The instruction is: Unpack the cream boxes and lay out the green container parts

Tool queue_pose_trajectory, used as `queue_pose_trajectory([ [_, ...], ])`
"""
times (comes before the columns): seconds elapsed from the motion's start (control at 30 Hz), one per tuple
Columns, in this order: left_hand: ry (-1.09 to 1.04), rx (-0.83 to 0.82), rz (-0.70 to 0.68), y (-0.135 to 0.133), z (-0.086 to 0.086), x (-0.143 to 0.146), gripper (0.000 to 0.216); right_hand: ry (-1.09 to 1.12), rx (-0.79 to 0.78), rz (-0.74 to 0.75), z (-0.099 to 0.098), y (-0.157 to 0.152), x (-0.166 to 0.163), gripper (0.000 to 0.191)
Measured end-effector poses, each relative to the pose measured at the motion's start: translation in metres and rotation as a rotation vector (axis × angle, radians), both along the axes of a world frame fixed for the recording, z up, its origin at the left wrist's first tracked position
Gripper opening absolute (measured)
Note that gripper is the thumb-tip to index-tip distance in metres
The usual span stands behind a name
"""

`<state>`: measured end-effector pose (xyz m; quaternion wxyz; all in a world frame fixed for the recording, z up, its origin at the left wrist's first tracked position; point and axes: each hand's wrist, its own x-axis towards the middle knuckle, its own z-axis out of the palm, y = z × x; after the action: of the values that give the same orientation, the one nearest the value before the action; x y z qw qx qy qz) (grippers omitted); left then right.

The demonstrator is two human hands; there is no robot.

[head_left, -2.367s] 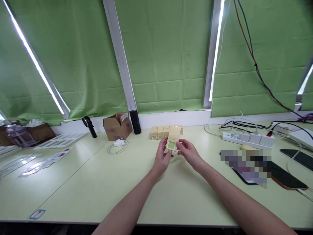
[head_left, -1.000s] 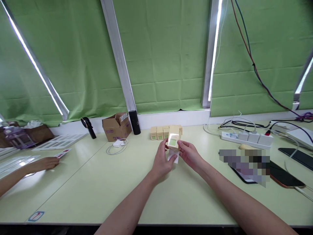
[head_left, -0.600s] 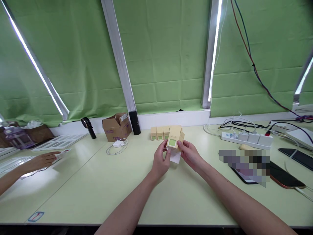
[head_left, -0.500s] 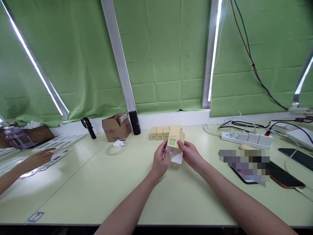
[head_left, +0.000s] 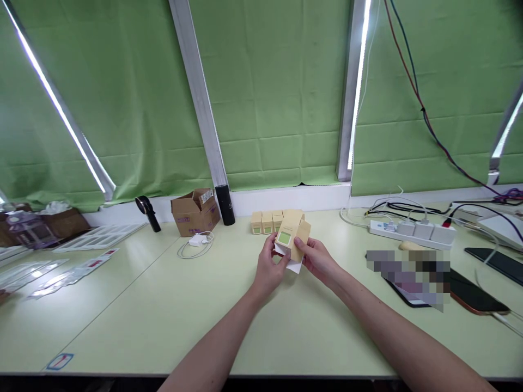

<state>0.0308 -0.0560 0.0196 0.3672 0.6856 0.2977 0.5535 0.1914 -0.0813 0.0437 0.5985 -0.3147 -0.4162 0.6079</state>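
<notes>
The small box (head_left: 289, 228) conceals several fingers of the left hand (head_left: 271, 268) and the right hand (head_left: 319, 257). Print on its face is too small to read, and its contents are not visible. It also covers part of the row of boxes (head_left: 267, 223) behind it. Both forearms (head_left: 363, 299) are cut off by the bottom edge. A pixelated patch (head_left: 408, 272) masks one end of the orange-edged phone (head_left: 480, 294). The right edge cuts off the black phone (head_left: 496, 262) and the white device (head_left: 504, 226). The carton's (head_left: 196, 215) interior is hidden.
</notes>
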Motion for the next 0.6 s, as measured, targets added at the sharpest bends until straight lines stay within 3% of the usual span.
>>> queue_pose_trajectory([
  [0.17, -0.009, -0.027, -0.062, -0.0024, 0.0019, -0.004, 0.073, -0.048, -0.043, -0.058, 0.0004, -0.0001, 0.0027, 0.044],
  [0.33, -0.108, -0.049, -0.171, -0.0023, 0.0045, -0.0068, 0.062, -0.029, -0.047, -0.102, 0.0002, 0.0012, 0.0039, 0.047],
  [0.6, -0.042, -0.08, -0.023, 0.0011, 0.0045, -0.0039, 0.036, -0.138, -0.032, -0.16, -0.0008, 0.0003, 0.0018, 0.053],
])
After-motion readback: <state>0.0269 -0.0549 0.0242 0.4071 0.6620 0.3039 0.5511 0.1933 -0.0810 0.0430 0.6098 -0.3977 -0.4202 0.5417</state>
